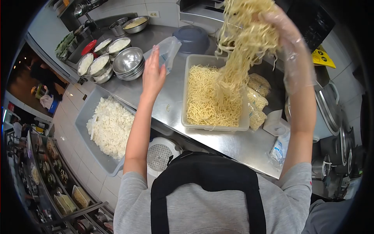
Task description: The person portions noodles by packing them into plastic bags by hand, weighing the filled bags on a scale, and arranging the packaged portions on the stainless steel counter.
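My right hand (277,24), in a clear plastic glove, is closed on a large clump of noodles (247,46). Long strands hang from it into a plastic tub (245,124) of yellow noodles (212,99) on the steel counter. My bare left hand (153,73) is raised left of the tub, holding a clear plastic bag (166,54) that spreads to its right. How its thumb and fingers grip the bag is partly hidden. Bagged noodle portions (257,103) lie along the tub's right side.
A grey bin of white rice (111,126) stands at the lower left. Stacked steel bowls (127,62) and bowls of rice (99,64) sit at the counter's left. Behind is an upturned blue-grey basin (191,39). Large pots (327,105) stand at right.
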Tool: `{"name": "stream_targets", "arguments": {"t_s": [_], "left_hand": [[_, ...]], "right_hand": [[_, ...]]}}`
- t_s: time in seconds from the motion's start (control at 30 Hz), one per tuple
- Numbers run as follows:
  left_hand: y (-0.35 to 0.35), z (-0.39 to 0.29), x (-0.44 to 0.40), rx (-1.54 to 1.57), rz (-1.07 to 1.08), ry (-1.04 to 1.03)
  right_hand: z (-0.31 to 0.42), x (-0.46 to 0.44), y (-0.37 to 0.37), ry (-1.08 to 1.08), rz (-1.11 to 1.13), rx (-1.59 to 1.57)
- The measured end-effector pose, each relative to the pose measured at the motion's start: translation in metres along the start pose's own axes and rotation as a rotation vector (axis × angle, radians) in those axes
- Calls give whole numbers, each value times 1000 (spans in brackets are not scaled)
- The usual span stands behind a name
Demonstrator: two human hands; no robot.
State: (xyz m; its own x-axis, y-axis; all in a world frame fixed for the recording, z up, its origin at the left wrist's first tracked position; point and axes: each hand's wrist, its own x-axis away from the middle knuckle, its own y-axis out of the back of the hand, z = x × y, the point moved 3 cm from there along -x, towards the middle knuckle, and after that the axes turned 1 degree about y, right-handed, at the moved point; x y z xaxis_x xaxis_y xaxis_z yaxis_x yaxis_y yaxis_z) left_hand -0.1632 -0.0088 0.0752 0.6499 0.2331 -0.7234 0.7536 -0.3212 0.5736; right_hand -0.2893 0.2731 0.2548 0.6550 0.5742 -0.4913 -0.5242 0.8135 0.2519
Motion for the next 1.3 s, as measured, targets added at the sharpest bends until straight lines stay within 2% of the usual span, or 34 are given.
{"name": "stream_targets", "arguments": {"t_s": [0.13,0.2,0.27,0.33,0.4,0.43,0.47,0.53,0.57,0.6,0.63,0.67,0.73,0.8,0.87,0.9,0.93,1.0,1.1,1.17,1.23,1.27,1.3], "left_hand": [[-39,-3,-8,-37,85,-45],[-53,-10,-9,-50,77,-83],[-66,-18,-9,-53,138,-97],[-80,-25,-10,-64,140,-123],[-91,-38,-12,-90,202,-186],[-93,-47,-12,-27,254,-186],[-94,-52,-12,-30,255,-188],[-96,-67,-6,273,342,-374],[-94,-70,-5,346,408,-381],[-92,-75,0,345,414,-383],[-90,-81,6,357,434,-349],[-90,-85,12,369,456,-313],[-88,-89,21,417,446,-337],[-81,-92,24,326,390,-325],[-77,-97,27,269,404,-319],[-75,-98,28,211,417,-317],[-74,-100,30,209,419,-315],[-73,-109,34,135,364,-429],[-80,-117,37,201,357,-350],[-86,-113,38,236,354,-281],[-92,-92,23,331,327,-122],[-89,-87,16,331,320,-124],[-85,-83,9,411,362,-54]], "right_hand": [[35,1,12,84,-168,60],[35,15,8,53,-290,59],[18,40,-11,-131,-407,58],[-11,63,-40,-412,-347,17],[-49,74,-68,-516,-5,-240],[-92,83,-78,-553,31,-415],[-96,94,-90,-618,66,-527],[-170,106,-96,-684,19,-600],[-176,105,-101,-667,-15,-783],[-180,106,-102,-647,-50,-967],[-188,110,-104,-640,-181,-932],[-193,109,-110,-640,-185,-936],[-207,109,-119,-681,-430,-1181],[-200,105,-127,-634,-441,-1248],[-193,100,-137,-563,-551,-1358],[-188,95,-143,-538,-546,-1230],[-191,93,-144,-540,-545,-1232],[-206,89,-140,-389,-341,-584],[-226,83,-135,-130,-17,387],[-232,74,-132,-46,100,705],[-218,49,-130,-284,470,640],[-206,47,-121,-279,470,645],[-190,52,-110,-178,574,253]]}}
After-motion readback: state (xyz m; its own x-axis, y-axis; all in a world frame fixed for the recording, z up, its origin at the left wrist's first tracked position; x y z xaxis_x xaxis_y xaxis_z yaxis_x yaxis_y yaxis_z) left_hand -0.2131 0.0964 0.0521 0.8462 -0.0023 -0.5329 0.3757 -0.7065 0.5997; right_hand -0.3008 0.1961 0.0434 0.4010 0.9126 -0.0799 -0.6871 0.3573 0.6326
